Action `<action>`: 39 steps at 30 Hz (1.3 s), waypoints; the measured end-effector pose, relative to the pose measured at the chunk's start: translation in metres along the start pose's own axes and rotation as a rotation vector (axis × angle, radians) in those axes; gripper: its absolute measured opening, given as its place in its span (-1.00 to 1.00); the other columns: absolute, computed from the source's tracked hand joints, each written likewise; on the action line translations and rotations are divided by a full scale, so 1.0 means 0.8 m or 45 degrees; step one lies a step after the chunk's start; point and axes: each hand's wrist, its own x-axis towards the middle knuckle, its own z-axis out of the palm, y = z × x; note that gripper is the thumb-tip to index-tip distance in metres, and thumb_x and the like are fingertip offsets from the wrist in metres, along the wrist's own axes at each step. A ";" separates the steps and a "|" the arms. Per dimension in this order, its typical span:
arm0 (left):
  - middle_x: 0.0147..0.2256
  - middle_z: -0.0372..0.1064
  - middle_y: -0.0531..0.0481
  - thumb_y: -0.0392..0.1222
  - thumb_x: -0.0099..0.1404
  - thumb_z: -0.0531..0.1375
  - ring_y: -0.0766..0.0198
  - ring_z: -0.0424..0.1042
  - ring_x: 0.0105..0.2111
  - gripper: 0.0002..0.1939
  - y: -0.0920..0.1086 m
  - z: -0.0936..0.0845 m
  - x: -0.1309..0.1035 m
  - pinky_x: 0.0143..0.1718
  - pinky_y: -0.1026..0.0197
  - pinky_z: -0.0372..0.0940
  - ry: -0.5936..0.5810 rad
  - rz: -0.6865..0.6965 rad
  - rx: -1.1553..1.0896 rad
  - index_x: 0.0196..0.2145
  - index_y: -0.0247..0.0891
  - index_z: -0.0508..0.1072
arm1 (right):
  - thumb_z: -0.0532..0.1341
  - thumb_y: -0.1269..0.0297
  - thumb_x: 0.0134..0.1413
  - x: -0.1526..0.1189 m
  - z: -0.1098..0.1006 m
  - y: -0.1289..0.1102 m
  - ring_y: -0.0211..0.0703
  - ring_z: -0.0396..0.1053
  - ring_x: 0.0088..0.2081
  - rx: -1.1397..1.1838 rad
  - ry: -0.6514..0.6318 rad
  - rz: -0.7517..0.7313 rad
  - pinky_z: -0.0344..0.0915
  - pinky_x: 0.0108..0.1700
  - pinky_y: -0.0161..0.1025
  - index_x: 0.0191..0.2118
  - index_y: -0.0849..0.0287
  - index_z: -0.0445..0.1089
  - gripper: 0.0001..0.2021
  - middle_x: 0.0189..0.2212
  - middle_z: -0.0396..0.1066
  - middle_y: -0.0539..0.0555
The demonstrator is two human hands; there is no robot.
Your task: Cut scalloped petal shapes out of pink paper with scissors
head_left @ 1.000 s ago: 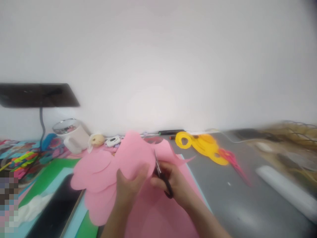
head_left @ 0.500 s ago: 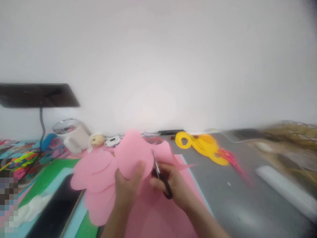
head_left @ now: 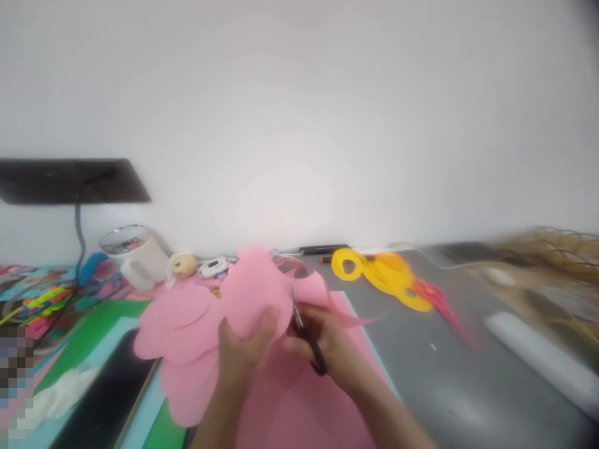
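My left hand (head_left: 246, 349) is closed on a rounded pink paper piece (head_left: 253, 290), thumb on its near face. In my right hand (head_left: 325, 346) are scissors with dark handles (head_left: 306, 340), blades pointing up at the paper's right edge. From that edge a curled pink paper strip (head_left: 313, 290) bends away to the right. Left of my hands lie several overlapping pink paper cutouts (head_left: 175, 321). Under my wrists is a larger pink sheet (head_left: 299, 399), with a light blue edge showing at its right.
Yellow paper cutouts (head_left: 386, 274) and pink-handled scissors (head_left: 442, 308) lie at right on the grey table (head_left: 444, 380). A white mug (head_left: 143, 259) stands by the wall. At left, a black flat object (head_left: 110, 393) rests over green and blue sheets. A marker (head_left: 325, 249) lies at the back.
The pink piece has turned slightly in my left hand, and the curled strip has shifted a little to the right and down. The scissor blades look closer together.
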 end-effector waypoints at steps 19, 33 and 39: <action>-0.39 0.55 -0.20 0.01 -0.09 0.31 0.04 0.52 -0.34 -0.62 0.025 0.002 -0.012 -0.38 0.14 0.40 -0.060 0.058 -0.075 -0.39 -0.36 0.49 | 0.40 0.33 -0.20 -0.003 0.000 0.001 -0.38 0.01 -0.56 -0.003 0.044 0.066 -0.04 -0.53 -0.38 -0.50 0.21 0.31 -0.77 -0.63 0.10 -0.14; -0.39 0.56 -0.18 -0.03 -0.12 0.32 0.02 0.53 -0.34 -0.63 0.031 0.005 -0.016 -0.37 0.12 0.41 -0.051 0.053 -0.067 -0.39 -0.36 0.51 | 0.39 0.28 -0.19 -0.003 0.003 -0.005 -0.39 -0.05 -0.60 -0.007 0.049 0.021 -0.01 -0.54 -0.37 -0.55 0.18 0.26 -0.74 -0.67 0.04 -0.17; -0.47 0.54 -0.14 -0.05 -0.12 0.32 0.07 0.52 -0.41 -0.67 0.031 0.005 -0.015 -0.47 0.18 0.38 -0.053 0.062 -0.099 -0.44 -0.36 0.51 | 0.39 0.21 -0.19 -0.004 0.002 -0.005 -0.37 0.00 -0.59 -0.050 0.060 0.030 0.01 -0.54 -0.35 -0.56 0.16 0.24 -0.71 -0.66 0.08 -0.15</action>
